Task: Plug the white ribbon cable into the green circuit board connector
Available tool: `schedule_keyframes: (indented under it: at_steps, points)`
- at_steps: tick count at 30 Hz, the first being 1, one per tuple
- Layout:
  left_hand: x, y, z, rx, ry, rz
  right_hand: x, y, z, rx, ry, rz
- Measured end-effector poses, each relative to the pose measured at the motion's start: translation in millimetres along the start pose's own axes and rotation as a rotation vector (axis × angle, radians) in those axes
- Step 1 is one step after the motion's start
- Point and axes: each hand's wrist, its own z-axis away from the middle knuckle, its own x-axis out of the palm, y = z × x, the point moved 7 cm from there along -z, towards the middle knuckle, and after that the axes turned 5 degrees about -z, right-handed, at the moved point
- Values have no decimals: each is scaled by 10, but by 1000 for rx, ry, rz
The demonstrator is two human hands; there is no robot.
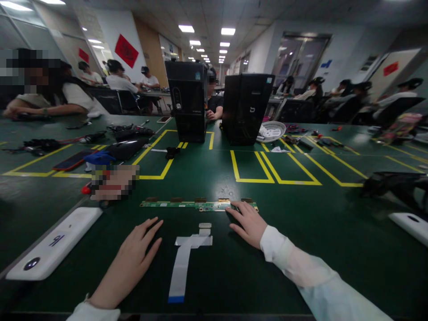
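Note:
A long, narrow green circuit board point(182, 204) lies crosswise on the green table, with several gold-brown tabs along its far edge. The fingertips of my right hand point(248, 222) rest on or just over the board's right part, the fingers spread. Nearer to me lies a white flat ribbon cable point(180, 272), folded, with a blue end towards me and a connector at its far end. Left of the cable, my left hand point(135, 249) is held low over the table, fingers stretched out and holding nothing. Whether it touches the tabletop I cannot tell.
Two black computer towers point(188, 102) stand at the back middle, a white basket point(276, 130) beside the right one. White devices point(55, 243) lie at both sides. Tools and cables point(127, 131) are spread at the back left. A person's arm point(214, 112) shows between the towers.

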Motion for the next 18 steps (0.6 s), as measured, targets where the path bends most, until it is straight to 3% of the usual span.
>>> schedule_keyframes:
  at_steps: [5,8,13,18]
  points:
    - [-184,698,-96,296,-147,102,3,4,-12,11,-3,-10]
    - [-143,1035,-162,408,-253,118,-2,1,-11,20,-12,-18]
    - [46,1210,-200,427,-364,154,28,5,-5,16,-45,-16]
    - [106,1363,-229,427,-418,151,30,9,-4,13,-50,-40]
